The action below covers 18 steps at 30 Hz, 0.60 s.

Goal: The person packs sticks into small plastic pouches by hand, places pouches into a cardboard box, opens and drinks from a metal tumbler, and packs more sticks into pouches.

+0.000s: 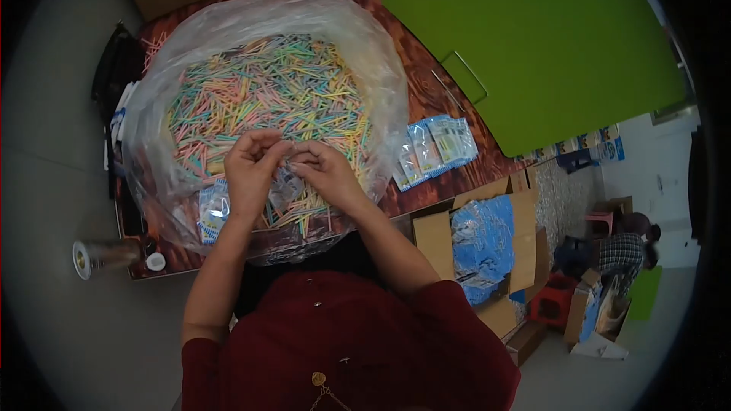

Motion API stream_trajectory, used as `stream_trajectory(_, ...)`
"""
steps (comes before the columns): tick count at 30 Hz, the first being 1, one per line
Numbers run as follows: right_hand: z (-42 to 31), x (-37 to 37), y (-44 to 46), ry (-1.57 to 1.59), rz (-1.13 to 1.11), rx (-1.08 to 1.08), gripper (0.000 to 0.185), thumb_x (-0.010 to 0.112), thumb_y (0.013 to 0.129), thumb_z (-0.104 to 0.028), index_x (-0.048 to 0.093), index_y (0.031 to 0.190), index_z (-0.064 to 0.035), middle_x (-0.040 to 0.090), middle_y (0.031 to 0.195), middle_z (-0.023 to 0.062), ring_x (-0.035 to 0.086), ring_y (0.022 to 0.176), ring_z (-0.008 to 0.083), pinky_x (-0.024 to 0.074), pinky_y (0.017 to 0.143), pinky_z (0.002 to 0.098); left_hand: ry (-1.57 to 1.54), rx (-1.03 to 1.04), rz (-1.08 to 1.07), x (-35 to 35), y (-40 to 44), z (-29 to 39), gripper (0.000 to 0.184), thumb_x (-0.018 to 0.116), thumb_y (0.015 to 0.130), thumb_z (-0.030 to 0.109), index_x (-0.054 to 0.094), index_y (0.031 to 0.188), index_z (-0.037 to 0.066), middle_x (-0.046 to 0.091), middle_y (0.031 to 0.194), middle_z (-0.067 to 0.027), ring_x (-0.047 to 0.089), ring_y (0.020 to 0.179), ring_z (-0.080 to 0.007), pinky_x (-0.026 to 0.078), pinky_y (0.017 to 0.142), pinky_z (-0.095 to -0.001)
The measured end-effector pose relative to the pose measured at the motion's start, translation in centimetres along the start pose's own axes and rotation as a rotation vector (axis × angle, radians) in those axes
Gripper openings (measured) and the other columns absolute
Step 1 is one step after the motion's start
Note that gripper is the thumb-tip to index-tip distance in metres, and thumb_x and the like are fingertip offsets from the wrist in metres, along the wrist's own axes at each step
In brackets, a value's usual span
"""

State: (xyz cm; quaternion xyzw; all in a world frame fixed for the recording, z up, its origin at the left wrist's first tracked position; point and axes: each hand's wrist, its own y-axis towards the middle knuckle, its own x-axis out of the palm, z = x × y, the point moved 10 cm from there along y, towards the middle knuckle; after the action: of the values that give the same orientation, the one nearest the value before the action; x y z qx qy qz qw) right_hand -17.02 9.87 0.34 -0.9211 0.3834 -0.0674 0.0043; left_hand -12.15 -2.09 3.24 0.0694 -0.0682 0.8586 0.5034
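Observation:
My left hand (251, 179) and my right hand (333, 176) meet over a wide heap of short, thin pastel sticks (266, 91). Between them hangs a small clear plastic bag (285, 190), its top edge pinched by the fingers of both hands. What the bag contains, if anything, I cannot make out. Around the heap spreads a large clear plastic sheet or bag (381, 68) with a crumpled rim. A blue-and-white packet (214, 209) lies beside my left wrist. Several similar packets (438, 148) are lined up to the right of the heap.
The wood-patterned table (415, 95) carries a green board (533, 46) at right. An open cardboard box (432, 247) of blue packaging stands near my right elbow. A metal cup (106, 255) is at the left corner. Farther right, a person (620, 251) bends near a red stool (552, 301).

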Motion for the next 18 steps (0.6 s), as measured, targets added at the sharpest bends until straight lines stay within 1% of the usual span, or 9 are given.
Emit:
stream_trajectory(1,-0.3,-0.4,0.0,-0.013,0.062,-0.070,0.021,0.058,0.088,0.001,0.059,0.109,0.0001,0.063,0.097,0.0048,0.061,0.090,0.0116,0.0495,0.079,0.0234,-0.001,0.001,-0.020,0.6,0.1,-0.1,0.010,0.067,0.085,0.002,0.063,0.094,0.001,0.065,0.083,-0.0028,0.061,0.076,-0.0079,0.048,0.068,-0.0216)
stream_trajectory(4,-1.3,-2.4,0.0,0.034,0.165,-0.212,0.018,0.057,0.089,0.001,0.060,0.107,0.0002,0.063,0.095,0.0035,0.060,0.088,0.0097,0.0483,0.078,0.0225,-0.015,0.247,0.029,0.5,0.0,2.8,0.014,0.062,0.089,0.005,0.063,0.103,0.001,0.066,0.101,-0.0049,0.061,0.091,-0.0101,0.049,0.080,-0.0241)
stream_trajectory(7,-2.2,-5.9,-1.4,0.153,0.296,-0.306,0.013,0.058,0.090,0.000,0.059,0.103,-0.0010,0.064,0.097,0.0040,0.059,0.090,0.0095,0.0467,0.080,0.0222,0.036,0.221,0.055,-1.0,-0.6,3.7,0.012,0.060,0.091,0.007,0.063,0.102,0.002,0.067,0.099,-0.0056,0.062,0.091,-0.0112,0.049,0.076,-0.0242)
stream_trajectory(8,-3.7,-7.7,-2.5,0.108,0.374,-0.403,0.012,0.058,0.090,0.000,0.058,0.102,-0.0011,0.063,0.097,0.0044,0.059,0.090,0.0098,0.0466,0.081,0.0225,0.053,0.202,0.034,-2.0,-0.8,3.3,0.012,0.060,0.091,0.007,0.063,0.102,0.002,0.067,0.099,-0.0056,0.063,0.091,-0.0114,0.048,0.075,-0.0239)
stream_trajectory(10,-6.0,-12.0,-5.1,0.116,0.599,-0.475,0.011,0.056,0.092,-0.003,0.058,0.103,-0.0033,0.060,0.094,0.0011,0.055,0.084,0.0069,0.0444,0.075,0.0213,0.115,0.152,0.031,-4.4,-1.5,2.1,0.012,0.060,0.091,0.008,0.063,0.102,0.003,0.068,0.097,-0.0050,0.063,0.087,-0.0108,0.047,0.072,-0.0229)
stream_trajectory(12,-7.5,-16.9,-8.0,0.112,0.772,-0.542,0.013,0.055,0.093,-0.003,0.057,0.105,-0.0030,0.060,0.096,0.0022,0.055,0.086,0.0077,0.0448,0.077,0.0218,0.192,0.083,0.061,-6.8,-2.6,1.1,0.012,0.061,0.091,0.009,0.063,0.101,0.003,0.067,0.095,-0.0045,0.062,0.085,-0.0105,0.046,0.070,-0.0227)
stream_trajectory(15,-10.1,-22.8,-10.6,-0.166,0.929,-0.497,0.015,0.054,0.093,-0.002,0.057,0.108,-0.0014,0.061,0.097,0.0037,0.056,0.087,0.0095,0.0453,0.078,0.0231,0.364,-0.012,0.107,-11.5,-4.0,-1.6,0.013,0.065,0.087,0.008,0.064,0.098,0.002,0.066,0.088,-0.0033,0.058,0.076,-0.0102,0.045,0.066,-0.0231)
stream_trajectory(16,-10.1,-24.5,-10.8,-0.251,0.944,-0.448,0.016,0.053,0.093,-0.002,0.057,0.108,-0.0009,0.061,0.098,0.0041,0.057,0.087,0.0101,0.0456,0.078,0.0240,0.537,-0.005,0.117,-12.7,-4.7,-2.0,0.015,0.067,0.084,0.008,0.064,0.098,0.003,0.066,0.088,-0.0033,0.057,0.074,-0.0104,0.045,0.064,-0.0237)
stream_trajectory(18,-9.7,-27.2,-10.4,-0.631,0.966,-0.354,0.018,0.051,0.091,-0.001,0.059,0.107,0.0002,0.062,0.097,0.0066,0.059,0.088,0.0143,0.0462,0.079,0.0279,0.776,0.019,0.135,-13.5,-6.0,-1.3,0.027,0.073,0.074,0.006,0.064,0.099,0.004,0.062,0.089,-0.0051,0.055,0.069,-0.0138,0.045,0.061,-0.0270)
